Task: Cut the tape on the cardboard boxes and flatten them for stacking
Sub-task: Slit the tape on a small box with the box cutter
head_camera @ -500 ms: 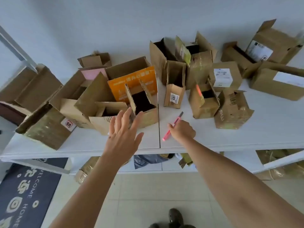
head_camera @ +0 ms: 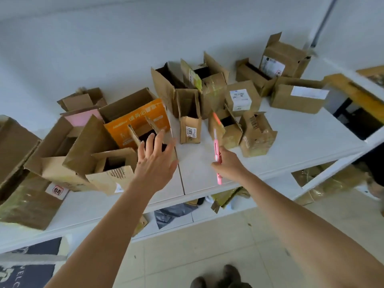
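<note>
Several open cardboard boxes crowd a white table (head_camera: 301, 146). My left hand (head_camera: 155, 161) hovers with fingers spread just in front of a small open box (head_camera: 145, 135) that stands before the orange printed box (head_camera: 139, 119). My right hand (head_camera: 228, 164) grips a pink utility knife (head_camera: 216, 150), its tip pointing away toward a narrow box with a white number label (head_camera: 190, 125). Another small box (head_camera: 113, 173) stands left of my left hand.
More boxes stand at the back right (head_camera: 284, 57) and far left (head_camera: 18, 163). A lower shelf (head_camera: 178, 217) holds bags and flattened cardboard. A dark doormat (head_camera: 29, 265) lies on the tiled floor, and my shoes (head_camera: 220, 279) show at the bottom.
The view has swung right and tilted. My left hand has reached a little further toward the small open box. My right hand has lifted the knife so it points more upright.
</note>
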Demonstrator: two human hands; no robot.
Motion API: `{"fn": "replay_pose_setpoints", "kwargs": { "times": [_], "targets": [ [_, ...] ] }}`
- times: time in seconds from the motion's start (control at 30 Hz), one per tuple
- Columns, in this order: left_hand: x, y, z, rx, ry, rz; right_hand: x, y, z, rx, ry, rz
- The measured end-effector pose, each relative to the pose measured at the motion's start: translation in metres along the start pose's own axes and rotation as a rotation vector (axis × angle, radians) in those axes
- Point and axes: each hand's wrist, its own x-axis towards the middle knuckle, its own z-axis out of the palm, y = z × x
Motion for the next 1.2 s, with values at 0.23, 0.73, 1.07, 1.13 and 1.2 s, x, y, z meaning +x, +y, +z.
{"fn": "replay_pose_setpoints", "kwargs": {
  "times": [0.23, 0.73, 1.07, 1.13, 1.2],
  "targets": [
    [0.067, 0.110, -0.009, -0.106, -0.049, 0.172, -0.027, 0.040, -0.127, 0.135, 0.329, -0.112],
    [0.165, 0.279, 0.049, -0.366, -0.192, -0.164, 0.052, 0.208, -0.299, 0.076, 0.092, -0.077],
    [0.176, 0.324, 0.036, -1.357, -0.069, -0.481, 0.082, 0.217, -0.319, 0.147, 0.057, -0.115],
    [0.176, 0.326, 0.040, -1.615, -0.151, -0.609, 0.080, 0.215, -0.319, 0.221, 0.013, -0.110],
    [0.173, 0.327, 0.048, -1.763, -0.213, -0.727, 0.076, 0.211, -0.320, 0.348, -0.065, -0.063]
  ]
}}
